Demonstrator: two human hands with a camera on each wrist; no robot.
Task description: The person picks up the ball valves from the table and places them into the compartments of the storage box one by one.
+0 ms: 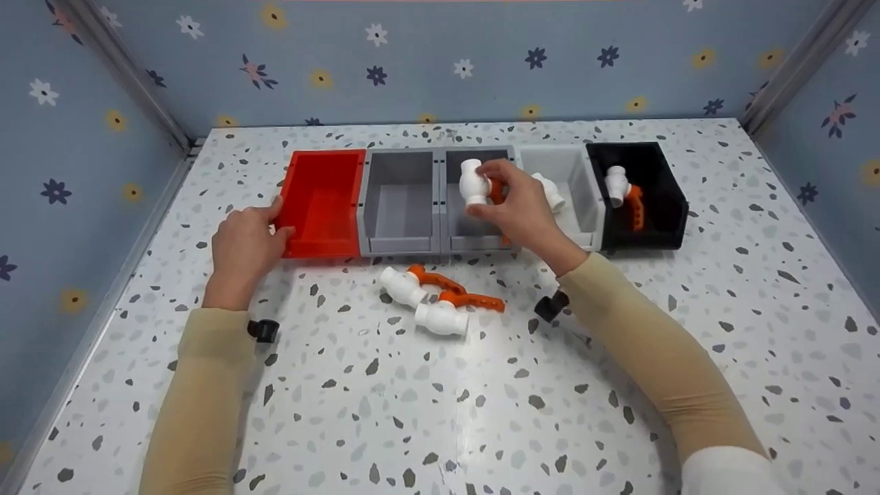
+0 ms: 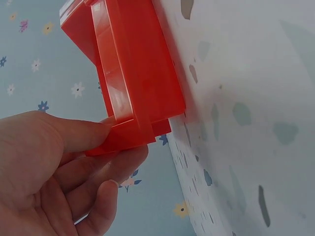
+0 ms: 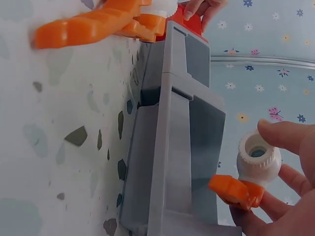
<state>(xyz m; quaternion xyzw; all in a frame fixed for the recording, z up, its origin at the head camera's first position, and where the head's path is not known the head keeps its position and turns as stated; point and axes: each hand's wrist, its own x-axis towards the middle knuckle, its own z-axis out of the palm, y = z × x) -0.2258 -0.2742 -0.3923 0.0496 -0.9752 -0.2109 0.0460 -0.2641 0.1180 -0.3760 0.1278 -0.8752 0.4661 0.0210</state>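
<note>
At the left end of a row of bins, my left hand point(image 1: 244, 244) grips the side wall of the red bin point(image 1: 323, 248). In the left wrist view the thumb lies on one side of the bin's wall and fingers on the other. My right hand point(image 1: 519, 206) holds a white plastic ball valve point(image 1: 472, 183) with an orange lever, above the dark grey bin point(image 1: 481, 243). The right wrist view shows the valve's open round end point(image 3: 257, 150) between thumb and fingers. Two more ball valves point(image 1: 442, 320) point(image 1: 403, 287) lie on the table in front of the bins, their levers overlapping.
A light grey bin point(image 1: 402, 245) stands between the red and dark grey ones. Rightward, a white bin point(image 1: 591, 206) holds a white valve point(image 1: 550, 191), partly behind my right hand. The black bin point(image 1: 646, 240) contains a ball valve point(image 1: 618, 185). Flowered panels point(image 1: 440, 62) enclose the speckled table point(image 1: 344, 412).
</note>
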